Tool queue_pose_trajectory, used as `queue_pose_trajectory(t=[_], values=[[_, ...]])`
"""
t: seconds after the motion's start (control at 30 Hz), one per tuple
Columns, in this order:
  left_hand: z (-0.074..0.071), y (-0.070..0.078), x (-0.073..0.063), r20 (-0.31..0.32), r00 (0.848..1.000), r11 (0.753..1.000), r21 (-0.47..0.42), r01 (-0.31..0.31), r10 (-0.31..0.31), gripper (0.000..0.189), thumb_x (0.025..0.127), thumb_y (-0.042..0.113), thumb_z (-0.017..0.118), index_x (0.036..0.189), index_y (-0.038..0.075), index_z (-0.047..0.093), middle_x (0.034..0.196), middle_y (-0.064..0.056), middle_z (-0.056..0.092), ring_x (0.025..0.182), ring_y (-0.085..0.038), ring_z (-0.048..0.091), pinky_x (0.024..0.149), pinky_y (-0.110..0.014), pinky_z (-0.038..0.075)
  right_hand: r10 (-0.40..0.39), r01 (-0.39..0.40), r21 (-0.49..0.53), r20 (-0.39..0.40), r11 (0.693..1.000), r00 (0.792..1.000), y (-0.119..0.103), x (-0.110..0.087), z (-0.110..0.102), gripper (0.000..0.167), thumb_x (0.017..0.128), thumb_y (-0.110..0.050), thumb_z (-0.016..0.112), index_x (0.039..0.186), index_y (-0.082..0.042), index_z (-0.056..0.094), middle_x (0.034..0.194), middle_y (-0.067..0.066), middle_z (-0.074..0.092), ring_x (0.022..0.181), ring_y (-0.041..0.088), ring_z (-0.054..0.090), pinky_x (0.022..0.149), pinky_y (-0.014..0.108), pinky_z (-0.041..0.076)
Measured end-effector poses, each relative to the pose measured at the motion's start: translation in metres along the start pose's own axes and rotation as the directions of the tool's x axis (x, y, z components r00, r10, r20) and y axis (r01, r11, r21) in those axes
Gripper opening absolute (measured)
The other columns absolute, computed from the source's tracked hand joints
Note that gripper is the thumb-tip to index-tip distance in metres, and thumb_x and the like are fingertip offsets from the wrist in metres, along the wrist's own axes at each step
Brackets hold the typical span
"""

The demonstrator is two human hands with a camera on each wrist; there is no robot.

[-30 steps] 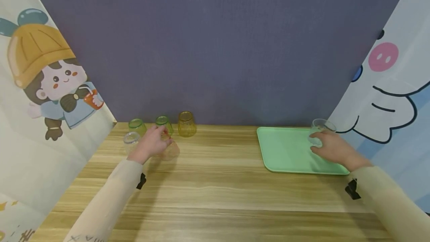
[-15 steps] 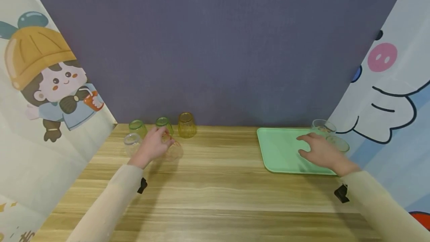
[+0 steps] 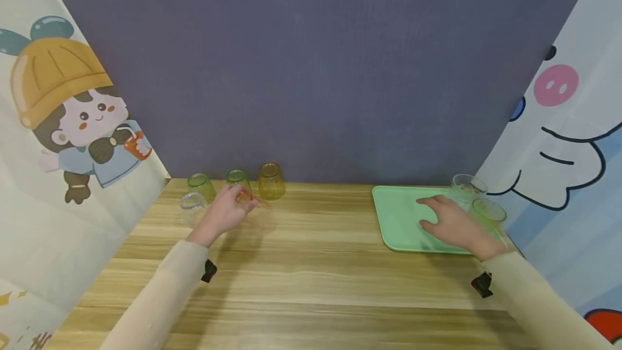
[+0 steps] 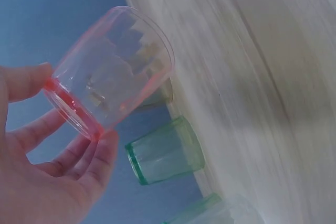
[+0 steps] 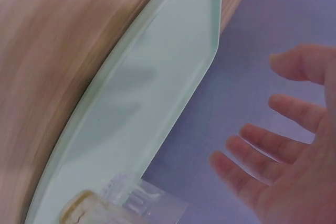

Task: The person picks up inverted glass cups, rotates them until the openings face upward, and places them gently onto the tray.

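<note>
My left hand [image 3: 225,210] pinches a transparent pink glass [image 4: 113,72] by its red-tinted base, thumb on one side and fingers on the other. The glass is tilted, its wide mouth pointing away from the fingers, and is blurred in the head view. Behind that hand stand a green glass [image 3: 237,177] and an amber glass [image 3: 271,182], both upside down. My right hand [image 3: 454,223] holds nothing; its fingers are spread above the light green tray [image 3: 403,220]. A clear glass [image 3: 467,185] and a yellow-green glass [image 3: 489,212] stand mouth-up just behind it, partly hidden.
A second green glass [image 3: 200,185] and a clear glass [image 3: 193,207] stand upside down at the table's left. A dark panel [image 3: 320,80] rises along the back edge of the wooden table [image 3: 311,274]. Printed cloths hang on both sides.
My right hand has let go of the yellow-green glass on the tray and moved left, fingers spreading. My left hand has drawn the pink glass slightly right and tilted it.
</note>
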State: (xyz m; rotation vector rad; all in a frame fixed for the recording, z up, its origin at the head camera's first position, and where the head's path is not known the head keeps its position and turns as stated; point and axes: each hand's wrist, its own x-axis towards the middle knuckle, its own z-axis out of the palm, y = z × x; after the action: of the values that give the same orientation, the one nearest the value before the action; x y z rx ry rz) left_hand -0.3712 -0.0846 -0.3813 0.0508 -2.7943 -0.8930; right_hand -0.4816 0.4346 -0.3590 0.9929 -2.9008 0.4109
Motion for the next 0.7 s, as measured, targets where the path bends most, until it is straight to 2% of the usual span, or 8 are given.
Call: queue_pose_trajectory(t=[0.37,0.53,0.7], values=[[0.004,0.004,-0.003,-0.02,1.0,0.999,-0.049,-0.019,0.018,0.036,0.099,0.038,0.067,0.12,0.008,0.063,0.113,-0.016,0.055,0.099,-0.03,0.051,0.081,-0.047,0.044,-0.014,0.016,0.064,-0.035,0.998,0.999,-0.011,0.002,0.01,0.05,0.096,-0.021,0.068,0.141,-0.002,0.055,0.137,0.028,0.054,0.123,0.05,0.052,0.095,0.065,0.045],[0.006,0.008,-0.005,-0.045,0.999,0.995,-0.09,-0.035,0.032,0.039,0.098,0.036,0.069,0.121,0.006,0.064,0.112,-0.015,0.057,0.1,-0.03,0.053,0.085,-0.047,0.046,-0.021,0.027,0.116,-0.055,0.993,0.998,-0.018,0.003,0.012,0.049,0.096,-0.019,0.068,0.14,-0.001,0.056,0.138,0.027,0.054,0.123,0.049,0.053,0.097,0.064,0.045],[0.009,0.012,-0.006,-0.038,0.999,0.991,-0.132,-0.038,0.034,0.043,0.098,0.037,0.069,0.125,0.004,0.062,0.117,-0.016,0.056,0.106,-0.032,0.055,0.089,-0.049,0.048,-0.009,0.021,0.217,-0.057,0.976,0.998,-0.029,0.002,0.017,0.048,0.097,-0.02,0.068,0.14,-0.001,0.056,0.138,0.024,0.055,0.12,0.048,0.055,0.092,0.059,0.05]])
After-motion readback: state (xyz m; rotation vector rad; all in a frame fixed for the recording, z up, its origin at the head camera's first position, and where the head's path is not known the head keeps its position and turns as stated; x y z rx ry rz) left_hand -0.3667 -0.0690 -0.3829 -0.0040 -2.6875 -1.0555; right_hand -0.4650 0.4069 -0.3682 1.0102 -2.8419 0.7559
